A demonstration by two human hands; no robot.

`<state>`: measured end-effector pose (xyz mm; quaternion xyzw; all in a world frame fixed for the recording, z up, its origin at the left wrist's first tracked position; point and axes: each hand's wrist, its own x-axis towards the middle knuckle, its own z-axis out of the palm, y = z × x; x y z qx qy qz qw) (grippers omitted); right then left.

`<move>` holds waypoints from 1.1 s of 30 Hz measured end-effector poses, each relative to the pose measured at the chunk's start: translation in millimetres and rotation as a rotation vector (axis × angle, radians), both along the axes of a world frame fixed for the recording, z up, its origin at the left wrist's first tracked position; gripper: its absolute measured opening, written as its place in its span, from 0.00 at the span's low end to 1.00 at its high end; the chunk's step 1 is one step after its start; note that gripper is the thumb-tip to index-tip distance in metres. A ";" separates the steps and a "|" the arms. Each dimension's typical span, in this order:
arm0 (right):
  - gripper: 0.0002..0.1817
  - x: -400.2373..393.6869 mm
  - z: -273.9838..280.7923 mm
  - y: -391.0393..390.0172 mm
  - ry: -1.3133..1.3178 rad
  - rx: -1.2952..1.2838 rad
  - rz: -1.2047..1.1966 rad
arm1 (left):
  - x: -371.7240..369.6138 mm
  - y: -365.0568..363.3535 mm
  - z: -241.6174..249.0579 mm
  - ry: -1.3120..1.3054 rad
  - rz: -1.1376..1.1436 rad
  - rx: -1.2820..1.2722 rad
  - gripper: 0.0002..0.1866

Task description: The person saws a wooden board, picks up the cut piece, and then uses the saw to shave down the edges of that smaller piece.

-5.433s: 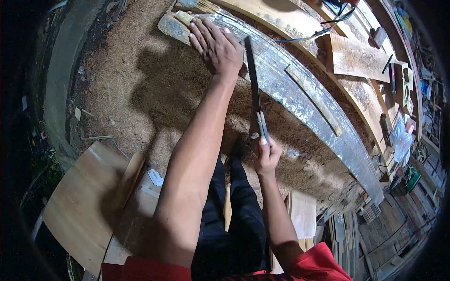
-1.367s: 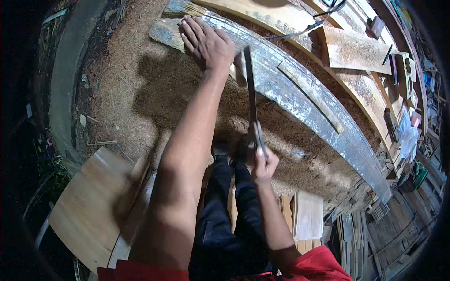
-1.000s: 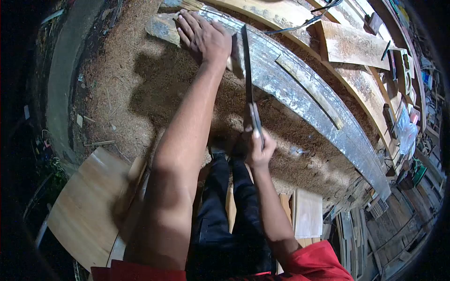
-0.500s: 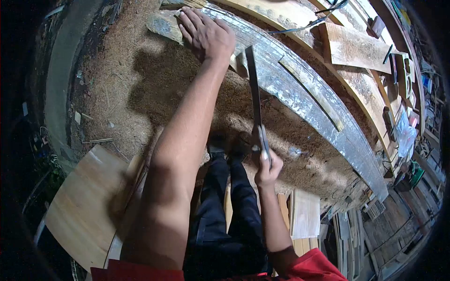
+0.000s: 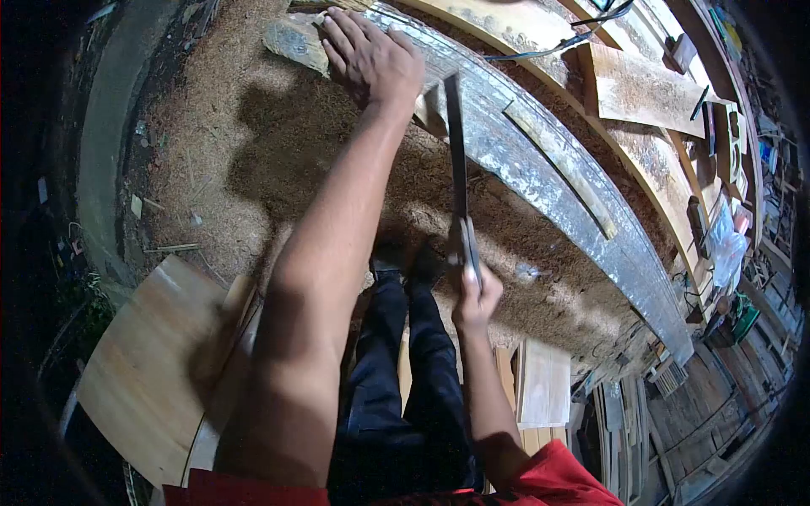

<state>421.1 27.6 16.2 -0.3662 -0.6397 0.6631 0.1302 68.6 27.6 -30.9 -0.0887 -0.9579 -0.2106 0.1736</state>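
My left hand [image 5: 375, 63] lies flat with fingers stretched out over a piece of wood on the worn, paint-spotted bench plank [image 5: 540, 181]. The end of that wood piece [image 5: 434, 110] sticks out below the wrist, at the plank's near edge. My right hand [image 5: 477, 295] is wrapped round the handle of a handsaw [image 5: 458, 152], whose dark blade appears almost edge-on. The blade points away from me and crosses the plank's near edge, just right of the wood piece's end. A narrow wooden strip [image 5: 561, 169] rests on the plank further right.
Sawdust [image 5: 202, 160] covers the ground below the plank. Wide boards [image 5: 645, 88] and a dark cable [image 5: 565, 42] lie behind it. A plastic bag [image 5: 727, 249] hangs at the right. A large panel [image 5: 148, 363] leans at lower left, and stacked boards [image 5: 542, 384] stand at lower right.
The handsaw and my right hand have shifted slightly forward and to the left. My left hand stays in place on the wood.
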 end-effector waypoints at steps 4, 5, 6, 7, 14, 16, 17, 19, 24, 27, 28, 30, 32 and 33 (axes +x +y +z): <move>0.17 -32.4 9.1 13.5 -0.017 0.049 0.030 | -0.3 3.4 2.0 0.028 -0.027 0.043 0.36; 0.18 -53.8 4.9 20.0 -0.006 0.038 0.036 | -0.4 1.5 3.0 0.027 -0.026 0.044 0.36; 0.21 -57.5 6.1 18.7 -0.042 -0.045 0.042 | 0.9 -0.9 2.8 0.022 -0.025 0.043 0.37; 0.20 -50.3 3.2 18.9 -0.026 -0.004 0.054 | 0.0 -1.0 2.6 0.018 -0.023 0.046 0.37; 0.20 -54.4 10.0 28.5 -0.013 0.132 0.092 | -1.6 1.8 3.9 0.045 -0.018 0.032 0.36; 0.19 -46.3 -1.9 28.4 -0.002 -0.009 0.074 | 0.4 -2.0 4.7 0.005 -0.032 0.008 0.36; 0.19 -33.5 4.4 27.4 -0.010 -0.005 0.096 | 0.9 -2.7 5.1 0.001 -0.024 0.010 0.36; 0.19 -8.4 18.0 16.6 0.002 -0.036 0.042 | -0.9 -0.6 1.4 0.001 -0.020 0.022 0.36; 0.23 -60.7 7.3 33.3 -0.034 -0.058 0.076 | 1.8 -1.8 2.5 0.007 -0.026 0.017 0.36; 0.24 -4.6 -0.6 22.2 -0.024 0.036 0.101 | -1.1 0.8 4.8 0.005 -0.027 0.038 0.36; 0.23 -4.7 12.9 18.2 -0.022 0.026 0.074 | -2.6 -0.3 2.3 0.022 -0.023 0.036 0.36; 0.22 -16.9 0.1 25.9 -0.007 0.004 0.089 | -2.8 0.8 1.7 0.054 -0.010 0.031 0.36; 0.22 -57.4 -1.4 35.1 -0.040 0.056 0.117 | -2.8 1.0 9.1 0.048 -0.022 0.037 0.36; 0.20 -48.7 -3.3 34.3 -0.038 0.051 0.116 | -1.2 0.2 9.5 0.042 -0.031 0.037 0.36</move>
